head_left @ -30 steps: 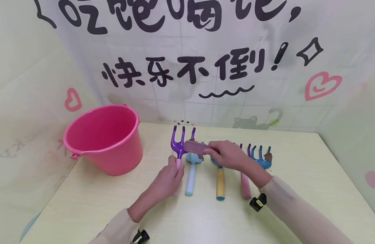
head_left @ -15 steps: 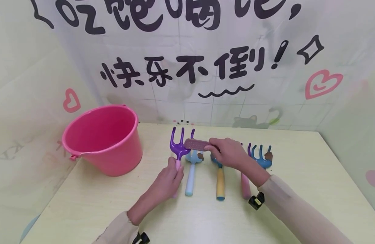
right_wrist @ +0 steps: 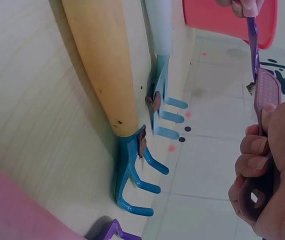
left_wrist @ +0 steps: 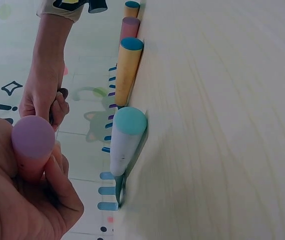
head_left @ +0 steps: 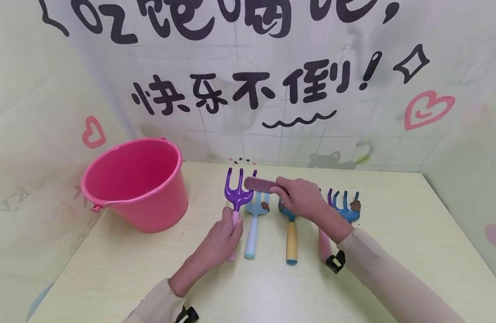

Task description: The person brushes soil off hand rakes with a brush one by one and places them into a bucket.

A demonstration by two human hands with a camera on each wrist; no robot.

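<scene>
My left hand grips the pink handle of a purple three-pronged hand fork, tines pointing away and raised over the table. My right hand holds a mauve brush by its dark handle, its textured back facing up. In the right wrist view, short grey bristles show under the brush head, right at the fork. The brush overlaps the fork's right tine in the head view. Below lies a light blue hand fork with a brown clump on it.
A pink bucket stands at the table's left. Right of the light blue fork lie a yellow-handled blue fork, a pink-handled purple fork and another blue fork with a brown clump. A printed curtain hangs behind.
The brush has shifted slightly up and away along the purple fork's right tine. A brown bit seen beside that tine earlier no longer shows. My left hand stays nearly still.
</scene>
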